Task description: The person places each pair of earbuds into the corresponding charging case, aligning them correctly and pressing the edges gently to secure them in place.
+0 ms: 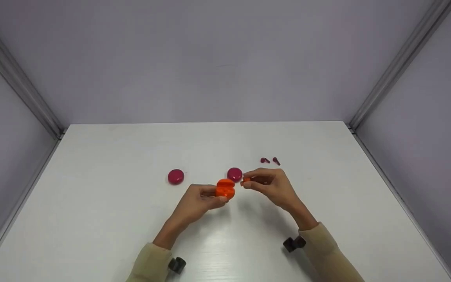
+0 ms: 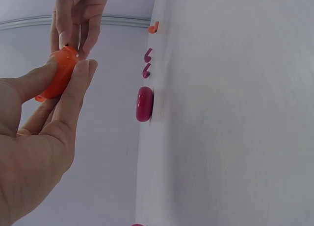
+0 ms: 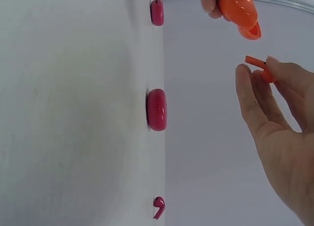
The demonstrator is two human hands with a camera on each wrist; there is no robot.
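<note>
My left hand (image 1: 213, 196) grips an open orange earbud case (image 1: 225, 188) just above the white table (image 1: 92, 219); its thumb and fingers curl round the case (image 2: 58, 78). My right hand (image 1: 250, 181) pinches a small orange earbud (image 1: 246, 179) right beside the case, a short gap apart. In the right wrist view the earbud (image 3: 256, 62) sits at the fingertips (image 3: 245, 76), below the case (image 3: 238, 9). A second small orange piece (image 2: 154, 27) lies on the table.
Two shut magenta cases (image 1: 175, 176) (image 1: 235, 174) lie behind my hands. Two loose magenta earbuds (image 1: 264, 160) (image 1: 276, 161) lie further right. Grey walls enclose the table on three sides. Black wrist cameras (image 1: 294, 243) sit on both beige sleeves.
</note>
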